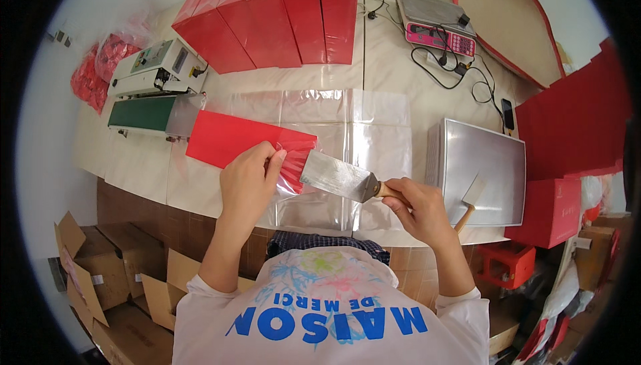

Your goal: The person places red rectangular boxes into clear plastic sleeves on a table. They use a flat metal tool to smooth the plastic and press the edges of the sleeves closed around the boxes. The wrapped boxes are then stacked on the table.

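My left hand pinches the gathered clear plastic film at the right end of a flat red box. With my right hand I grip the wooden handle of a metal spatula. Its broad blade points left, and its front edge is at the film beside the red box; whether it touches the film is unclear. Clear plastic sheets lie flat on the table under the blade. Left of the red box stands a band sealing machine with a green conveyor belt.
Tall red boxes stand at the back. A metal tray holds a second spatula at the right. Behind it are a scale, cables and a phone. Open cardboard boxes sit below at the left.
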Demonstrator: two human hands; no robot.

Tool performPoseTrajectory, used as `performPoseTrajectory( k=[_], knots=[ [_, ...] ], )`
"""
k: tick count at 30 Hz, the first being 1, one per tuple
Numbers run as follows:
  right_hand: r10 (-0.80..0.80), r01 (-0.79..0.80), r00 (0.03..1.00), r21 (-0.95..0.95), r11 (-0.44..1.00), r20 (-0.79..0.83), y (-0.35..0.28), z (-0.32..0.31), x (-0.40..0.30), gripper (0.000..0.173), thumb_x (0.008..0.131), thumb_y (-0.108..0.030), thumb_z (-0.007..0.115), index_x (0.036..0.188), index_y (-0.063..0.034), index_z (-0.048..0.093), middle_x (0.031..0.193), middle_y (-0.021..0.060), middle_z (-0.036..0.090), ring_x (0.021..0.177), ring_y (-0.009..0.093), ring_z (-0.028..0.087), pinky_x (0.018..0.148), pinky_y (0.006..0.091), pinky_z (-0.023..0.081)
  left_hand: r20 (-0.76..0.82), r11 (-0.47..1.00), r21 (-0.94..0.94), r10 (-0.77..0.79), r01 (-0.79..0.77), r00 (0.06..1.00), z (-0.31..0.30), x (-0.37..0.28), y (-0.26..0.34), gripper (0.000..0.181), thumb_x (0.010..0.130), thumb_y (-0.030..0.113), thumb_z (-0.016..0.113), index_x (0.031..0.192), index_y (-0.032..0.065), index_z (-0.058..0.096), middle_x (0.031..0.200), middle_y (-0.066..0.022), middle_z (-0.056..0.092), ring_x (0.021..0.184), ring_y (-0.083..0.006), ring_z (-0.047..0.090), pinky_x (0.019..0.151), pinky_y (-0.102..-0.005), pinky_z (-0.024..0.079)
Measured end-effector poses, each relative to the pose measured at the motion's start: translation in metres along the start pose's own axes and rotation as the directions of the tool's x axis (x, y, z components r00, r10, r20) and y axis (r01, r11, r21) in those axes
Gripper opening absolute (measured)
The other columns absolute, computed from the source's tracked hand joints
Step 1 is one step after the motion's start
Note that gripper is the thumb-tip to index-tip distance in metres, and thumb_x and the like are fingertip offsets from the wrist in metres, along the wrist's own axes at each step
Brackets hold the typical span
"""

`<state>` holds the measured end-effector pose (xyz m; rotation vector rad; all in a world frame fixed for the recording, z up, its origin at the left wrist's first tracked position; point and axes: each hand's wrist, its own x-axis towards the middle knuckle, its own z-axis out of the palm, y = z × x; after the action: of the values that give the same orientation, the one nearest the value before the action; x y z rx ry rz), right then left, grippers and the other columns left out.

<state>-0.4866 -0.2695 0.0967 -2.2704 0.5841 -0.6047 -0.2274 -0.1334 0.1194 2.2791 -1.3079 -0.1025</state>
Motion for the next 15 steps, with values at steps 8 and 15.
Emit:
performPoseTrajectory(
  k=[8, 15],
  knots=[
    [-0.085, 0.094, 0.992, -0.104, 0.99, 0.09, -0.031, -0.008, 0.023, 0.015, 0.088, -0.019, 0.07, 0.093, -0.0062, 0.064, 0.077, 0.0071, 0.066, 0.058, 0.028, 0.061, 0.049, 0.0366, 0.046, -0.059, 0.997, 0.029, 0.069, -0.067, 0.996, -0.007, -0.002, -0.006, 0.021, 0.089, 0.021, 0.068, 0.081, 0.0052, 0.057, 0.075, -0.0081, 0.061, 0.069, -0.0259, 0.059, 0.06, -0.0359, 0.044],
    [-0.095, 0.107, 0.986, -0.081, 0.991, 0.139, -0.043, 0.004, 0.036, 0.014, 0.091, -0.019, 0.067, 0.09, -0.0067, 0.061, 0.073, 0.0078, 0.063, 0.056, 0.029, 0.06, 0.047, 0.038, 0.044, 0.04, 0.887, -0.034, 0.462, -0.461, 0.886, -0.046, -0.009, -0.009, 0.024, 0.077, 0.02, 0.077, 0.094, 0.0073, 0.065, 0.099, -0.006, 0.063, 0.098, -0.0279, 0.058, 0.086, -0.0413, 0.043]
  ],
)
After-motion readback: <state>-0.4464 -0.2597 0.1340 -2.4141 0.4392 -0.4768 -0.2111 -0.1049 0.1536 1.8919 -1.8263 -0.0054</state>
